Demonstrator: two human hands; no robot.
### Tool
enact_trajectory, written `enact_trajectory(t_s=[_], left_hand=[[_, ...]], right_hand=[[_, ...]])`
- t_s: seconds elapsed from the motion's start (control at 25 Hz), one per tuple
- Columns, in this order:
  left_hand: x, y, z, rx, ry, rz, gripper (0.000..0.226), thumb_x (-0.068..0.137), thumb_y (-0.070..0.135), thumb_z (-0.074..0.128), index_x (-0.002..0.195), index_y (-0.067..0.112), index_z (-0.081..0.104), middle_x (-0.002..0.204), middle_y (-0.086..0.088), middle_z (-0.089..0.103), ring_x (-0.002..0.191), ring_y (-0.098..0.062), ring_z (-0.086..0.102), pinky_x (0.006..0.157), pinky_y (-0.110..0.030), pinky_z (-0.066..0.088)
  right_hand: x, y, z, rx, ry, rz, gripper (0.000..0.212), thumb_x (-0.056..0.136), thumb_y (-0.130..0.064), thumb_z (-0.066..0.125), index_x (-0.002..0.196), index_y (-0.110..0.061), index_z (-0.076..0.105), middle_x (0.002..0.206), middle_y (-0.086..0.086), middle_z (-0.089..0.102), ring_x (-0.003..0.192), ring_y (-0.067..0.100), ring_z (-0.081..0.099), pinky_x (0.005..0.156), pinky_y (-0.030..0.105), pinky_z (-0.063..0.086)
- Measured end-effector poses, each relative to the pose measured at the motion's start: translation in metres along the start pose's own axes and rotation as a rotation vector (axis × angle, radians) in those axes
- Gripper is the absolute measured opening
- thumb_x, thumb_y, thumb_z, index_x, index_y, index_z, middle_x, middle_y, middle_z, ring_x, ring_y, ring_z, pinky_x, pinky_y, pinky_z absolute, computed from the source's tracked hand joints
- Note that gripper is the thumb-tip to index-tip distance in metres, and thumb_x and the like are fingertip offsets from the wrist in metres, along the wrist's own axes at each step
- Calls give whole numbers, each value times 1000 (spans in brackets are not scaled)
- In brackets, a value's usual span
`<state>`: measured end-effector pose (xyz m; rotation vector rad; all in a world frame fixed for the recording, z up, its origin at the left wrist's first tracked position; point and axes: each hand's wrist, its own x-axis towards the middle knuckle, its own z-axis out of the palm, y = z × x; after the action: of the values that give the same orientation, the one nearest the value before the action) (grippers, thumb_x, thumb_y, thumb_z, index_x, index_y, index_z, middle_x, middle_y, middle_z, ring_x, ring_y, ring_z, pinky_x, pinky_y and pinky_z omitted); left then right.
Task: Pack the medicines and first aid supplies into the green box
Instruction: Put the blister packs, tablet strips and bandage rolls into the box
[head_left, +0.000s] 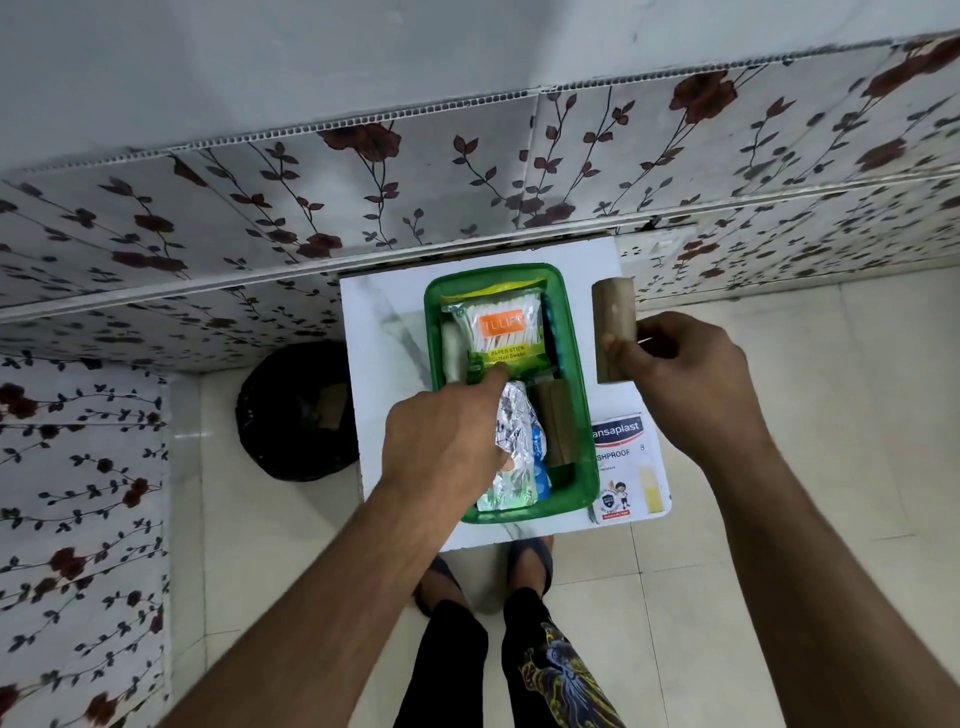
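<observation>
Seemingly light and stiff, a brown cardboard-like roll (614, 330) is gripped at its lower side by the right hand (685, 364), beside the green box (582, 415) on the white desk (384, 364). Crinkly, soft packets inside are pressed by the left hand (441, 447), fingers extended; a flat plaster packet (623, 462) lies outside.

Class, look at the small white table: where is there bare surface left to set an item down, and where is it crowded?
Bare strip: the white table left of the green box, and a narrow band along its near edge. Crowded: the box interior, filled by the cotton swab pack and foil strips; the right side, with the brown roll and plaster box.
</observation>
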<state>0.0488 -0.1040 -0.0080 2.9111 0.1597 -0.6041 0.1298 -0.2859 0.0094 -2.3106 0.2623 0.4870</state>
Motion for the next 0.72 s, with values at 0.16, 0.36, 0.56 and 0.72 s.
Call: enact_trajectory(t_s=[0.16, 0.36, 0.56, 0.72], left_hand=[[-6, -8, -1, 106, 9, -22, 41, 75, 25, 77, 108, 23, 53, 80, 1, 64, 68, -25, 65, 50, -30, 33], [0, -18, -13, 74, 57, 12, 26, 79, 27, 71, 101, 17, 59, 85, -1, 62, 75, -27, 65, 54, -31, 41], [7, -25, -6, 3, 45, 43, 51, 76, 61, 67, 114, 27, 61, 97, 0, 69, 87, -26, 67, 60, -30, 41], [9, -21, 5, 30, 87, 15, 41, 76, 53, 72, 102, 24, 65, 81, 1, 66, 72, -26, 66, 52, -29, 35]], right_hand=[[-25, -10, 9, -1, -123, 25, 24, 84, -43, 64, 94, -23, 71, 79, -8, 72, 71, 12, 68, 61, 27, 50], [-56, -15, 35, -267, -250, -17, 26, 87, -53, 53, 88, -28, 61, 77, -7, 72, 69, 14, 66, 62, 29, 52], [-65, -8, 64, -487, -136, -178, 34, 98, -48, 35, 91, -20, 54, 72, 2, 68, 71, 30, 65, 53, 34, 43], [-58, -8, 71, -557, -130, -202, 20, 90, -28, 54, 103, -16, 45, 75, 5, 66, 72, 32, 65, 50, 34, 26]])
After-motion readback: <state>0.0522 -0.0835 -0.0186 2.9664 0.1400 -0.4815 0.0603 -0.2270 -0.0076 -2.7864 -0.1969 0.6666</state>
